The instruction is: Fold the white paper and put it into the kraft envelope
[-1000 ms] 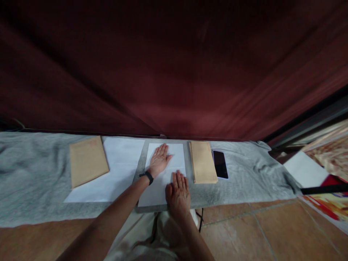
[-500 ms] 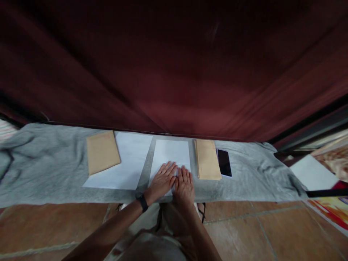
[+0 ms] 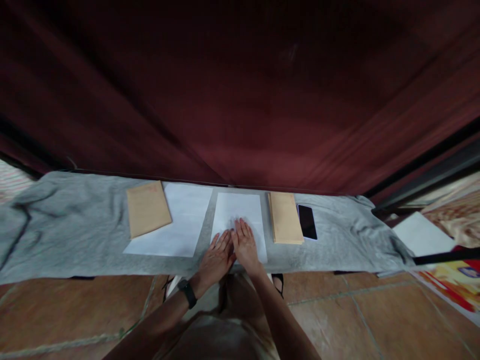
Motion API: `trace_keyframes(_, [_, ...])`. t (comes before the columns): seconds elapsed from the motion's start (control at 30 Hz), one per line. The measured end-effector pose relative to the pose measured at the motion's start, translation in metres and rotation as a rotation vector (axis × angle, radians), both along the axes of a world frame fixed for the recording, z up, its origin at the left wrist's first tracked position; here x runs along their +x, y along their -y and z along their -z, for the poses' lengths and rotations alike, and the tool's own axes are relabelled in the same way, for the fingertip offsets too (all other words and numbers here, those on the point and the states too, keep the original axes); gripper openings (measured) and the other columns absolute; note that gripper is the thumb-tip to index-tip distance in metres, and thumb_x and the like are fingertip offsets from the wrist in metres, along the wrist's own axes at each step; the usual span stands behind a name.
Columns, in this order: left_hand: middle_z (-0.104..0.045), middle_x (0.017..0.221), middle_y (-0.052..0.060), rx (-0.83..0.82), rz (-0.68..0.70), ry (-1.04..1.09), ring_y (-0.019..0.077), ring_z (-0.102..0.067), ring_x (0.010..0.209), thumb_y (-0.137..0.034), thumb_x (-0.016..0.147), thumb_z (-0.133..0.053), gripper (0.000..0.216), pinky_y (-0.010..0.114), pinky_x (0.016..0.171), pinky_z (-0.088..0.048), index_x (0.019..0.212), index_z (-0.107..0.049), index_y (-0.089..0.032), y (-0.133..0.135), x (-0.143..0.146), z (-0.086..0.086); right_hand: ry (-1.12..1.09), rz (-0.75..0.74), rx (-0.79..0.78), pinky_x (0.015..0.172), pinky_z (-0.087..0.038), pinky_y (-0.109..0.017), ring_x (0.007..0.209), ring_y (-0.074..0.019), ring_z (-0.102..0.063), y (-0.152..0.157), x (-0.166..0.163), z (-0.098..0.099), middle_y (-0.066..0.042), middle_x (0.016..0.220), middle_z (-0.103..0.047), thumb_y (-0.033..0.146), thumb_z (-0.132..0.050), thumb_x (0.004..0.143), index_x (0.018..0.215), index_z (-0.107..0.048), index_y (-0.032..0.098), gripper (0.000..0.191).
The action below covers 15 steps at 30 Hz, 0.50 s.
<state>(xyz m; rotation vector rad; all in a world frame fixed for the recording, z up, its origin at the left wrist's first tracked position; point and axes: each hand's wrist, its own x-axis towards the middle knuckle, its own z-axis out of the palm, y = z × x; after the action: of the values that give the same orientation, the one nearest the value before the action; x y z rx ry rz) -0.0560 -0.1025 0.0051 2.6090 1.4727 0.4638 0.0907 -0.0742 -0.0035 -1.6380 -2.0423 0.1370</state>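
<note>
A white sheet of paper (image 3: 240,204) lies in front of me on the grey cloth. My left hand (image 3: 216,260) rests flat on its lower left part, fingers stretched out. Beside it, my right hand (image 3: 245,246) lies flat on the middle of the sheet, also with straight fingers. The thumb sides of both hands meet or nearly meet. A faint crease crosses the paper to the right of my right hand. Neither hand grips anything. The paper's lower left corner is hidden under my left hand.
Left of the sheet, a brown envelope (image 3: 149,210) overlaps more white paper (image 3: 187,220). On the right are stacked brown envelopes (image 3: 286,218) and a dark-screened phone (image 3: 307,222). Grey cloth (image 3: 345,235) covers the narrow surface, with a dark red curtain (image 3: 240,125) behind it.
My right hand has moved up and a little left over the sheet. My left hand has drawn back slightly toward me and left. The view has shifted a little.
</note>
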Motion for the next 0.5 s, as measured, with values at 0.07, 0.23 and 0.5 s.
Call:
trace_keyframes(0.07, [-0.050,0.157,0.019,0.016,0.006,-0.019,0.0289,-0.040,0.151,-0.033,0.101,-0.048,0.059,0.052,0.127,-0.025,0.154,-0.044,-0.009,0.000,-0.002,0.002,0.029,-0.010,0.007,0.124,-0.034,-0.044,0.151,-0.0222,-0.040,-0.003,-0.004,0.000,-0.014,0.159,-0.048,0.029,-0.041,0.108,0.151,-0.051,0.014,0.047])
trace_keyframes(0.23, [-0.046,0.160,0.018,0.125,0.017,-0.056,0.0287,-0.039,0.152,-0.047,0.104,-0.044,0.061,0.051,0.127,-0.025,0.154,-0.044,-0.011,0.004,-0.012,0.006,0.132,0.016,0.054,0.123,-0.033,-0.047,0.151,-0.0254,-0.040,0.003,0.014,0.009,-0.015,0.161,-0.045,0.030,-0.045,0.108,0.154,-0.048,0.015,0.048])
trace_keyframes(0.5, [-0.044,0.161,0.016,0.203,0.069,-0.052,0.0298,-0.038,0.152,-0.055,0.103,-0.045,0.066,0.052,0.126,-0.026,0.156,-0.043,-0.015,0.016,-0.036,0.005,0.187,0.084,0.126,0.122,-0.035,-0.048,0.150,-0.0281,-0.041,0.036,0.055,0.021,-0.017,0.158,-0.048,0.035,-0.040,0.109,0.156,-0.043,0.011,0.052])
